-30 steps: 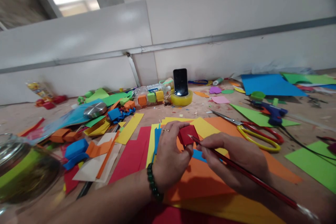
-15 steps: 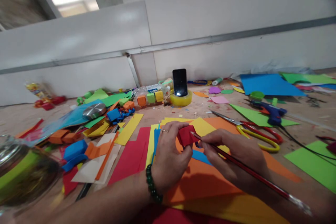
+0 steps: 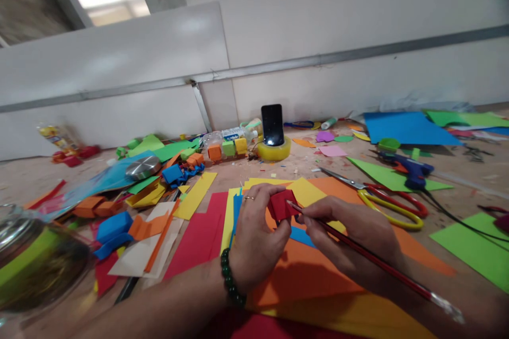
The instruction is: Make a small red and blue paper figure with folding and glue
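Observation:
Between the thumb and fingers of my left hand (image 3: 258,235) is a small red paper box (image 3: 281,204), held above the stacked sheets. My right hand (image 3: 352,230) grips a red and black pencil (image 3: 371,257), its tip against the face of the box. The pencil's back end slants down to the right. Below both hands lies orange paper (image 3: 310,275) with a yellow sheet (image 3: 358,315) under it, and a blue strip (image 3: 304,237) shows between the hands. The far side of the box is hidden.
Scissors (image 3: 392,206) and a blue glue gun (image 3: 409,167) with a cord lie to the right. A phone (image 3: 272,124) stands in a tape roll (image 3: 274,149) at the back. Paper cubes, scraps and a glass teapot (image 3: 37,265) are on the left.
The pencil tip has shifted slightly left across the face of the red box, and my right hand has moved a little with it. My left hand stays put.

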Demonstrator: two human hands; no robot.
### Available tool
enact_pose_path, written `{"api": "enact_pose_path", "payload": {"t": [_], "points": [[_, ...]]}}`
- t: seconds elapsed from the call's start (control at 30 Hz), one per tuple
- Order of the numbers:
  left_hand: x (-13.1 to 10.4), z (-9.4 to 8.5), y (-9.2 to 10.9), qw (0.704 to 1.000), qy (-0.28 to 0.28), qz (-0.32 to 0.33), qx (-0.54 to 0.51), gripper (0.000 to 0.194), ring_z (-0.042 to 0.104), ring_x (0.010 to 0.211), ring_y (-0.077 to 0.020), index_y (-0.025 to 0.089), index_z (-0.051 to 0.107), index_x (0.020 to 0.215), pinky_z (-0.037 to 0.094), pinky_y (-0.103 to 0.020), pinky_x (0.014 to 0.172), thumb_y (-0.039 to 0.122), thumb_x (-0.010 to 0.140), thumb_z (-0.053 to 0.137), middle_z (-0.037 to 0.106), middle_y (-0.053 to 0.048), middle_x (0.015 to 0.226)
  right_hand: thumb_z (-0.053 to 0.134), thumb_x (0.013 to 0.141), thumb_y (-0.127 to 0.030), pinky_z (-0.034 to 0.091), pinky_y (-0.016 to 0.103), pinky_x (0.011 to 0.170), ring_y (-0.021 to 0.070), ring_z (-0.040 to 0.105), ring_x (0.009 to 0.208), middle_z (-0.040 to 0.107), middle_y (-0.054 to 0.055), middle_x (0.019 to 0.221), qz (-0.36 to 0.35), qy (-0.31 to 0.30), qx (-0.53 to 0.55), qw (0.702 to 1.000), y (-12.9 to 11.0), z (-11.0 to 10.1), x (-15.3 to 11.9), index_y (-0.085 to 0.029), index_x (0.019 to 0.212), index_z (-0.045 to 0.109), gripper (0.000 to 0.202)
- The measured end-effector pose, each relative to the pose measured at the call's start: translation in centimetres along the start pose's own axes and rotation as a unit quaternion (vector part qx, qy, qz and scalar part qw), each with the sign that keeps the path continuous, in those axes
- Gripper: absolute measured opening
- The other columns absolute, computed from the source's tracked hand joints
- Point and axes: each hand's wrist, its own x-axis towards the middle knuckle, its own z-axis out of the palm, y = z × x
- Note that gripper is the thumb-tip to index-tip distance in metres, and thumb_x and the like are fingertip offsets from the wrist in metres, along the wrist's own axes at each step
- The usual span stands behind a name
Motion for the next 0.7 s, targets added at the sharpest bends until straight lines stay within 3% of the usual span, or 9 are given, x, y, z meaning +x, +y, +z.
{"api": "enact_pose_path", "payload": {"t": [0.7], "points": [[-0.05,0.00,-0.05,1.000,-0.001,0.006,0.006,0.036,0.056,0.105,-0.0213,0.021,0.057,0.108,0.044,-0.037,0.093,0.006,0.075,0.058,0.062,-0.005,0.108,0.055,0.083,-0.014,0.043,0.018,0.055,0.0069,0.062,0.056,0.067,-0.004,0.067,0.003,-0.001,0.005,1.000,0.00,-0.11,0.09,-0.021,0.083,0.059,0.008]]}}
